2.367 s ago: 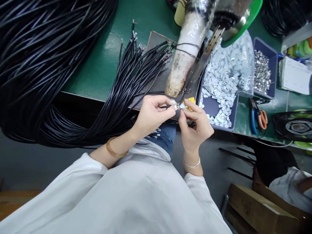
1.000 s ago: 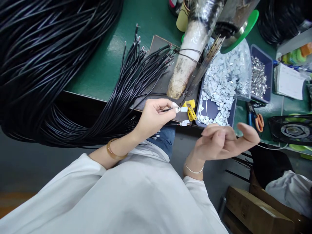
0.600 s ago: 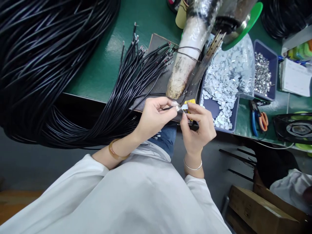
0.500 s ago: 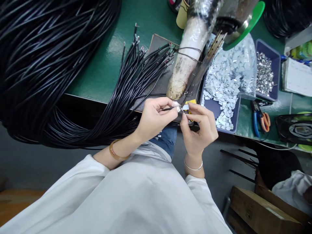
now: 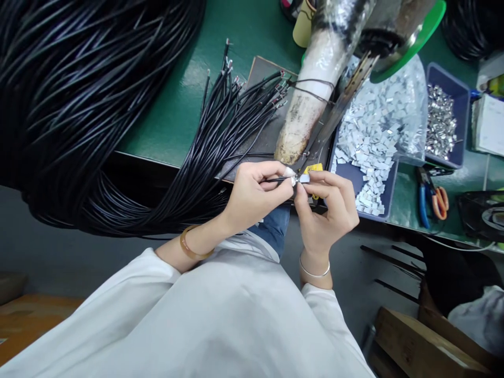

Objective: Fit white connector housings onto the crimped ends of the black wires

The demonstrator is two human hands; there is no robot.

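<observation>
My left hand (image 5: 255,191) is closed, pinching the end of a black cable (image 5: 277,179) between thumb and forefinger. Close against it on the right, my right hand (image 5: 328,205) pinches a small white piece (image 5: 304,178) at the cable end. The fingertips of both hands nearly meet below the tip of a wrapped white tube (image 5: 301,115). A thin metal bar (image 5: 346,94) slants down beside the tube. Something yellow (image 5: 314,168) shows just behind the right fingertips. Fine wires at the cable end are too small to make out.
Black cables (image 5: 232,121) lie left of the tube, beside a huge coil (image 5: 79,94). A tray (image 5: 388,202) of white pieces, a tray (image 5: 460,113) of metal parts and pliers (image 5: 432,199) are on the right. Cardboard boxes (image 5: 425,341) stand lower right.
The view has shifted slightly, so the bench items appear farther right. The white piece and the cable end are closer together between my fingertips.
</observation>
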